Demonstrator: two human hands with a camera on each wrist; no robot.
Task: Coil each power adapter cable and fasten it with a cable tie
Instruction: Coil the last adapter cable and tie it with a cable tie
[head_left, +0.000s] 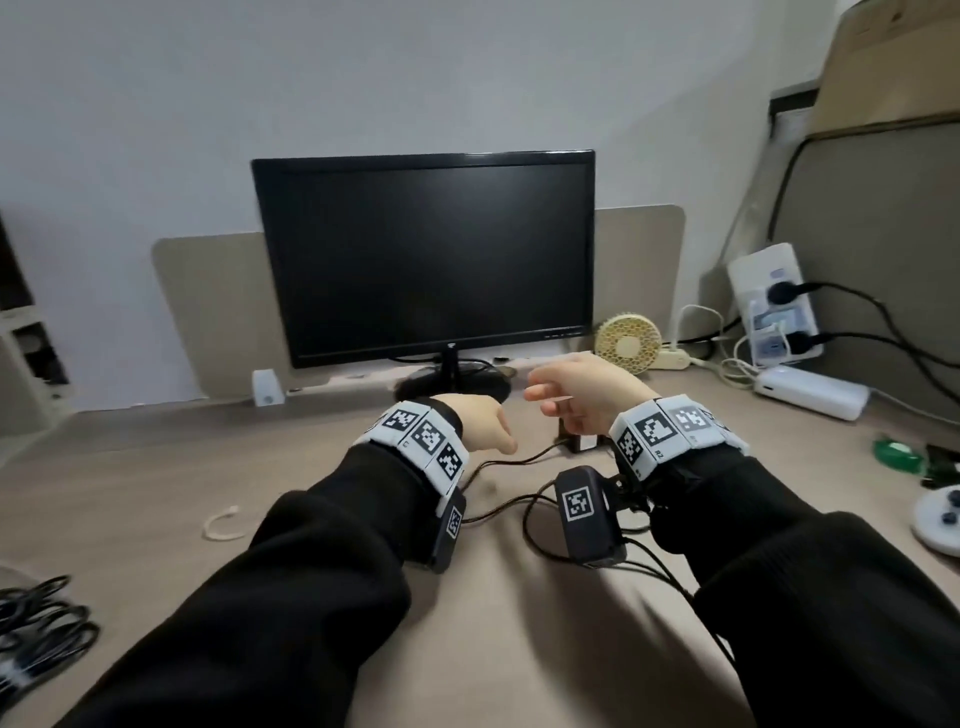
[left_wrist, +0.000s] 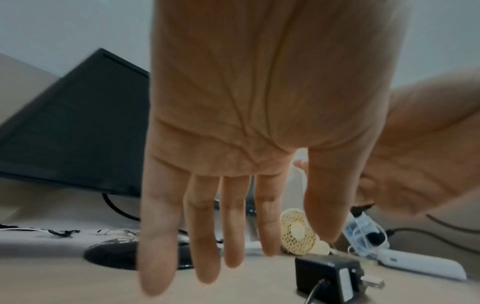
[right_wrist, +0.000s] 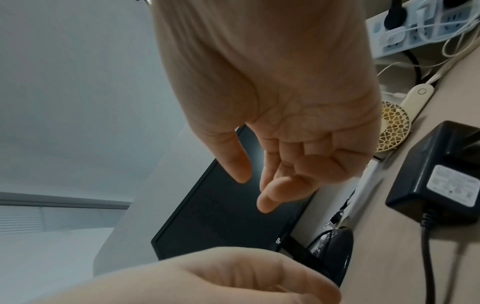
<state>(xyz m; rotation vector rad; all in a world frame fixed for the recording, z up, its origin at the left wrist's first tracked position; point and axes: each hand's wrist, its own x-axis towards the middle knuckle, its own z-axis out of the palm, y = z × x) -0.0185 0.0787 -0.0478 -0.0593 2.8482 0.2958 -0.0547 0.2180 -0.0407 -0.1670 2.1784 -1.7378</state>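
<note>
Hands empty: left hand (head_left: 480, 423) flat-fingered, right hand (head_left: 582, 397) loosely curled, above adapter (left_wrist: 335, 276) on worktop (head_left: 260, 457). Cable (head_left: 519, 460) sprawls loose (may snag wrist cameras); tie (head_left: 221, 525) lies well apart.

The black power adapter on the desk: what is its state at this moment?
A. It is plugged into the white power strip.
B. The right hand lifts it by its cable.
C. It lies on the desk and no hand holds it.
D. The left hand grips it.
C: the power adapter lies on the desk, prongs free, while the left hand and the right hand hold nothing.
</note>
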